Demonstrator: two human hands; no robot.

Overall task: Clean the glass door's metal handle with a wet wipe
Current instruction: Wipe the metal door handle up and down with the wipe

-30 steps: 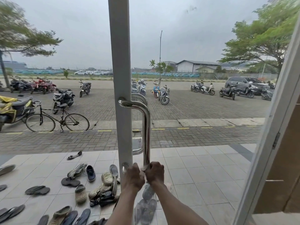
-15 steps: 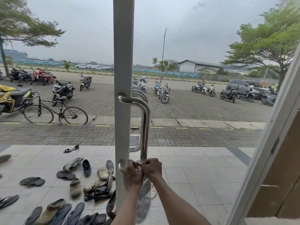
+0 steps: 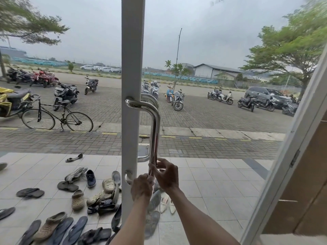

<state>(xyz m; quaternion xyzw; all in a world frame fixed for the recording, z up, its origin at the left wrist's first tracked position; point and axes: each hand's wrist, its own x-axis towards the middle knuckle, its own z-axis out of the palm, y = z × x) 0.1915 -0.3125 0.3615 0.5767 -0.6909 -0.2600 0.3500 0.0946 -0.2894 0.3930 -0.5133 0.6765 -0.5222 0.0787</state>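
Note:
The polished metal handle point(image 3: 155, 131) is a U-shaped bar fixed to the white door stile point(image 3: 132, 68). My left hand point(image 3: 142, 188) is closed around the handle's lower bend, near the bottom mount. Just above it, my right hand point(image 3: 167, 174) pinches the upright bar with thumb and forefinger, the other fingers loosely spread. A thin pale edge of the wet wipe point(image 3: 151, 171) shows between those fingers and the bar; the rest of it is hidden by my hands.
A matching outer handle point(image 3: 147, 99) shows through the glass. Several shoes and sandals point(image 3: 99, 197) lie on the tiled porch outside. A slanted white door frame point(image 3: 292, 156) with a hinge stands at the right. Beyond are a bicycle point(image 3: 56, 119) and parked motorbikes.
My right hand has slid a little up the upright bar and its fingers have loosened. My left hand stays at the lower bend. The view has shifted slightly.

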